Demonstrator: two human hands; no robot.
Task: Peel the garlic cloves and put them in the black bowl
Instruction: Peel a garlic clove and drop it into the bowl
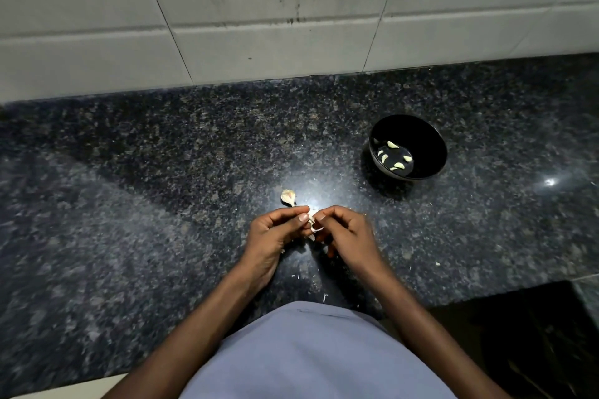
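My left hand point(275, 238) and my right hand point(346, 236) meet over the middle of the dark granite counter. Between their fingertips they pinch a small garlic clove point(312, 226) with pale papery skin curling off it; most of the clove is hidden by the fingers. Just beyond my left hand lies a piece of unpeeled garlic point(288, 197) on the counter. The black bowl point(431, 152) stands to the right and further back, with several peeled cloves point(393, 155) lying in its bottom.
Bits of garlic skin point(325, 297) are scattered on the granite counter point(162, 188) near its front edge. A tiled wall point(259, 26) rises behind the counter. The counter steps back at the lower right, with a dark gap point(534, 334) below.
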